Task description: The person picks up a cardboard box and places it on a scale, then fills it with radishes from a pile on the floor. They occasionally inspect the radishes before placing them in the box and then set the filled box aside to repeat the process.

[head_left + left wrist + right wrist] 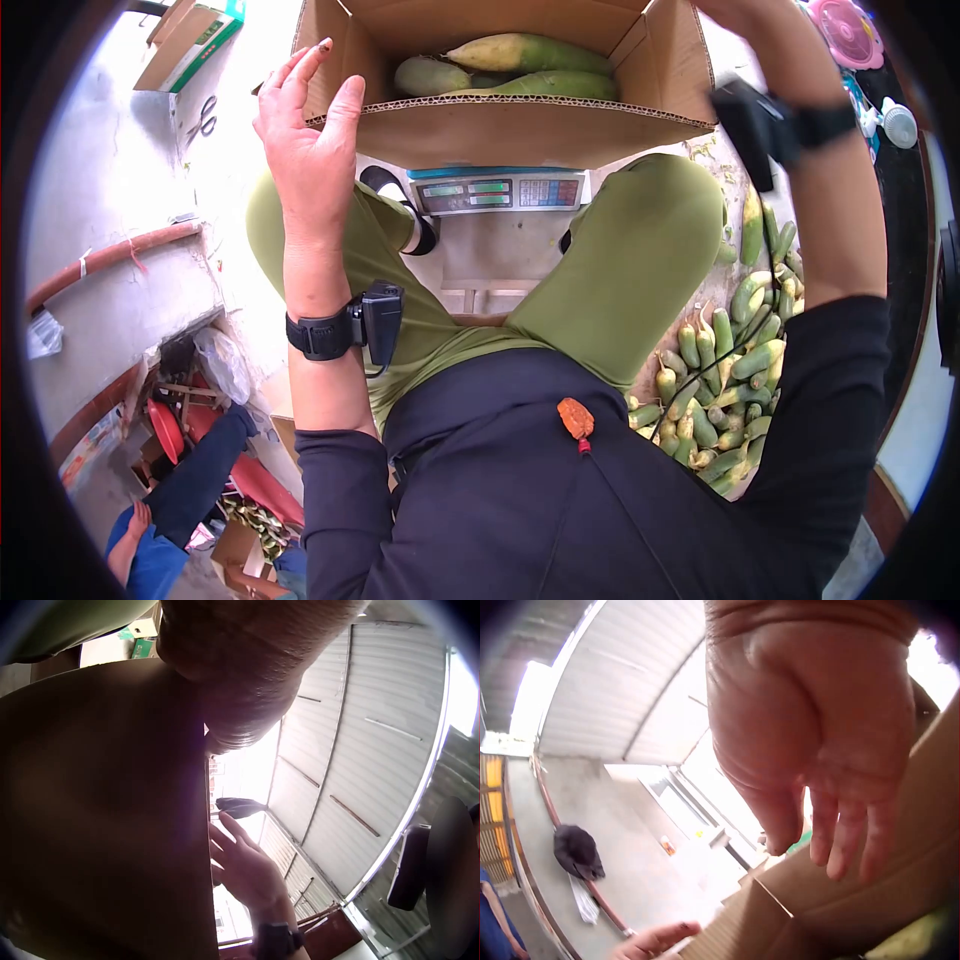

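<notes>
A cardboard box (500, 135) holding several large green-and-white radishes (530, 52) stands on a digital scale (498, 192) between the person's knees. The left hand (308, 140) is at the box's left side, fingers extended and thumb raised, with nothing gripped. At the box's right side the right hand is cut off by the head view's top edge; in the right wrist view this hand (817, 742) hangs beside the cardboard wall (840, 885), its fingers straight and holding nothing. Whether it touches the wall cannot be told.
Many small radishes (725, 370) lie heaped on the floor at the right. Scissors (203, 118) and another carton (185, 45) are at the upper left. A second person in blue (150, 545) is at the lower left, near a pink fan (845, 30) no more than across the room.
</notes>
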`<state>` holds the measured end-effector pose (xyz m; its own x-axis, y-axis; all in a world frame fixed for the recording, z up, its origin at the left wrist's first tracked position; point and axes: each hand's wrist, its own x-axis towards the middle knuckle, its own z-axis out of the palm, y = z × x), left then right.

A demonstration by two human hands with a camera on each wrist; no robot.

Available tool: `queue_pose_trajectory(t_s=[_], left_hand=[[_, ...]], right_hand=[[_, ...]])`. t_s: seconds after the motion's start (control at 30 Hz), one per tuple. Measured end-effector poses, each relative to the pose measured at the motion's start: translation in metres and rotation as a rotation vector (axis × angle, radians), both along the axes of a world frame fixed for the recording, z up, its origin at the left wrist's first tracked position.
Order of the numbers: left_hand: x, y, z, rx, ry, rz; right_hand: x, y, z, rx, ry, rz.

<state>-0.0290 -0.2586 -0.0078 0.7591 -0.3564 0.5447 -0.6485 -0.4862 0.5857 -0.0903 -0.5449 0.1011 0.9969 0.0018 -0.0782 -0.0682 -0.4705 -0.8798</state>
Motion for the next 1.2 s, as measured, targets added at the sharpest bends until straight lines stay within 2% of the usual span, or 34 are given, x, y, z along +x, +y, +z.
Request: queue_pose_trajectory(t_s=[0.07, 0.13, 0.2, 0.27, 0.33, 0.37, 0.4, 0.43, 0.47, 0.5, 0.57, 0.63, 0.67, 0.73, 0.8, 0.83, 0.87, 1.0, 1.07, 1.2], left_hand=[[0.003, 0.005, -0.001, -0.016, 0.007, 0.008], [0.003, 0.009, -0.003, -0.035, 0.019, 0.009], [0.004, 0.011, -0.006, -0.144, 0.082, 0.023], [0.006, 0.013, -0.006, -0.167, 0.104, 0.026], [0.007, 0.013, -0.006, -0.245, 0.143, 0.011], [0.007, 0.012, -0.005, -0.242, 0.142, 0.01], [0.005, 0.01, -0.002, -0.207, 0.105, 0.01], [0.003, 0.008, 0.0, -0.172, 0.07, 0.009], [0.0, 0.004, 0.001, -0.172, 0.069, 0.003], [-0.004, 0.0, 0.003, -0.078, 0.009, 0.04], [-0.011, -0.006, 0.006, 0.02, -0.054, 0.073], [-0.013, -0.011, 0.007, 0.1, -0.147, 0.058], [-0.014, -0.013, 0.007, 0.102, -0.15, 0.055], [-0.013, -0.016, 0.005, 0.08, -0.151, 0.039], [-0.013, -0.016, 0.005, 0.09, -0.146, 0.03], [-0.011, -0.018, 0.005, 0.089, -0.146, 0.025], [-0.011, -0.02, 0.005, 0.087, -0.139, 0.01], [-0.009, -0.023, 0.009, 0.159, -0.143, -0.08], [-0.007, -0.022, 0.003, 0.158, -0.082, -0.03], [-0.017, -0.033, 0.005, 0.138, -0.008, 0.009]], right_hand=[[-0.053, -0.025, 0.009, 0.031, -0.194, -0.261], [-0.116, -0.105, -0.015, -0.073, -0.229, -0.318], [-0.184, -0.126, -0.045, -0.028, -0.113, -0.686], [-0.259, -0.149, -0.09, -0.142, 0.112, -0.946], [-0.348, -0.176, -0.159, -0.234, 0.268, -1.023], [-0.396, -0.181, -0.198, -0.262, 0.264, -1.041], [-0.439, -0.185, -0.233, -0.219, 0.42, -1.064], [-0.471, -0.163, -0.256, -0.113, 0.485, -1.207], [-0.509, -0.154, -0.289, -0.15, 0.512, -1.181], [-0.522, -0.13, -0.298, -0.1, 0.728, -1.266], [-0.554, -0.08, -0.322, 0.006, 0.825, -1.406], [-0.594, -0.051, -0.355, 0.093, 0.961, -1.421], [-0.59, -0.033, -0.348, 0.131, 1.051, -1.419], [-0.599, -0.012, -0.368, 0.044, 1.166, -1.367], [-0.603, 0.0, -0.373, -0.063, 1.178, -1.298], [-0.618, 0.003, -0.395, -0.145, 1.065, -1.27], [-0.636, 0.0, -0.411, -0.321, 1.02, -1.208], [-0.592, -0.008, -0.378, -0.472, 1.106, -1.164], [-0.589, -0.014, -0.379, -0.528, 1.179, -1.19], [-0.575, -0.026, -0.37, -0.476, 1.198, -1.215]])
